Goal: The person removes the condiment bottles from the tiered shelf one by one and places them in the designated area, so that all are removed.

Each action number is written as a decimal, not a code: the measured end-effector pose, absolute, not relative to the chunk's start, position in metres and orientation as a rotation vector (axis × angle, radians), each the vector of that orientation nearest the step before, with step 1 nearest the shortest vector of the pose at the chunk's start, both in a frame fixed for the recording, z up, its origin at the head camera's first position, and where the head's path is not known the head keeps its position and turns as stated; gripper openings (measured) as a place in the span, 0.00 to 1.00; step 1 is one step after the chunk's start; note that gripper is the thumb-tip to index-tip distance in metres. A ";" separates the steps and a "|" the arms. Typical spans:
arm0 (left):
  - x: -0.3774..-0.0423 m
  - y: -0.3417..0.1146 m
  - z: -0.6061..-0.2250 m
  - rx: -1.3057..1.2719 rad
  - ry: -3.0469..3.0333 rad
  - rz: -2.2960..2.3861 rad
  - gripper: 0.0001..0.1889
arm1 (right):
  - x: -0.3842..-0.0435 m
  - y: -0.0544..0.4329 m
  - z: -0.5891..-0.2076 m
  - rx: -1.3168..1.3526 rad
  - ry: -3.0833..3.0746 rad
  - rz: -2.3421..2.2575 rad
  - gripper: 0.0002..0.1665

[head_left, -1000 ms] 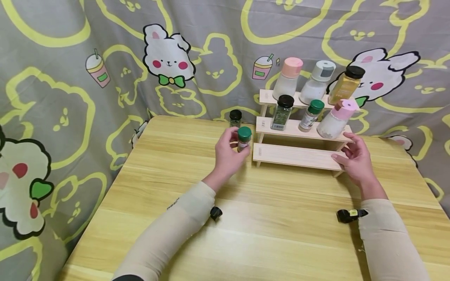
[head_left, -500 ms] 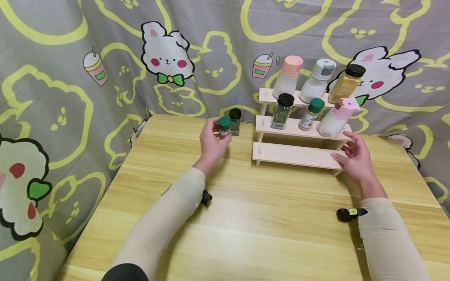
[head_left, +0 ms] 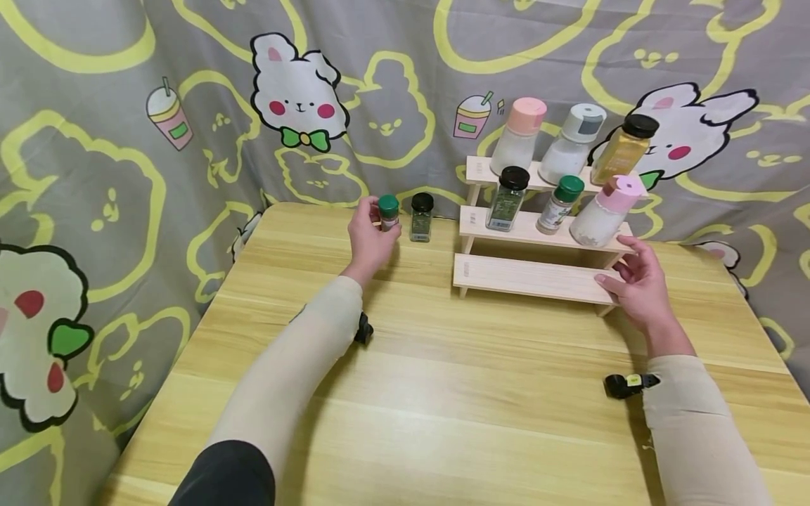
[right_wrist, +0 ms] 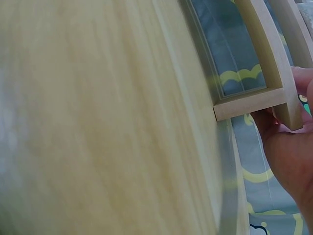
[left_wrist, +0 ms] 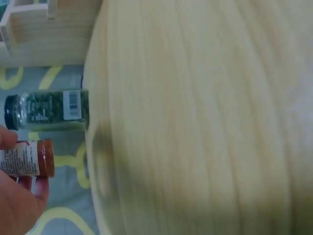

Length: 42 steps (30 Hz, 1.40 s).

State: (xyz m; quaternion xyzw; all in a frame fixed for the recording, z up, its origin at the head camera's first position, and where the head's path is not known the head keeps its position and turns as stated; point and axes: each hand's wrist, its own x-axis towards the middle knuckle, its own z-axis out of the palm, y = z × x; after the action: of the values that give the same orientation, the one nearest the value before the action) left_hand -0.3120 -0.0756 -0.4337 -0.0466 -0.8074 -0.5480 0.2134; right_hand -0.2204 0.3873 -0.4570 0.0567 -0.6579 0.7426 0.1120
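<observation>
My left hand (head_left: 372, 235) pinches a small spice jar (head_left: 389, 211) with a green cap between thumb and fingers, at the back of the table. In the left wrist view the jar's base (left_wrist: 46, 158) hangs a little above the tabletop. Just to its right a black-capped jar of green flakes (head_left: 421, 219) stands upright on the table. The right end of a three-step wooden rack (head_left: 538, 280) is gripped by my right hand (head_left: 644, 292), its thumb on the lowest shelf. In the right wrist view that hand (right_wrist: 291, 152) wraps the rack's end frame (right_wrist: 279, 93).
On the middle shelf stand a black-capped jar (head_left: 506, 204), a green-capped jar (head_left: 554, 211) and a pink-capped shaker (head_left: 598, 219). The top shelf bears two shakers (head_left: 514, 151) (head_left: 563, 158) and a yellow jar (head_left: 616, 158). A patterned curtain (head_left: 380, 105) hangs behind the table (head_left: 443, 393).
My left hand has carried the green-capped jar leftward and back, from beside the rack to the left of the black-capped jar. The right hand stays on the rack.
</observation>
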 end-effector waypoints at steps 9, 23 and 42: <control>-0.331 -0.081 -0.445 -0.109 -2.300 -1.508 0.26 | -0.222 0.389 -0.457 0.165 -1.956 2.173 0.48; -0.350 -0.094 -0.459 -0.092 -2.342 -1.500 0.26 | -0.223 0.387 -0.456 0.209 -1.913 2.192 0.48; -0.354 -0.094 -0.463 -0.062 -2.371 -1.514 0.27 | -0.221 0.389 -0.457 0.186 -1.944 2.159 0.48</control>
State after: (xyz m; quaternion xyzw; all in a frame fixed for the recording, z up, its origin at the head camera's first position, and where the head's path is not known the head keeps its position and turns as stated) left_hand -0.3542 -0.0938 -0.4626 -0.0219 -0.8313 -0.5308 0.1633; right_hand -0.2213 0.3885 -0.4574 0.0636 -0.6633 0.7367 0.1147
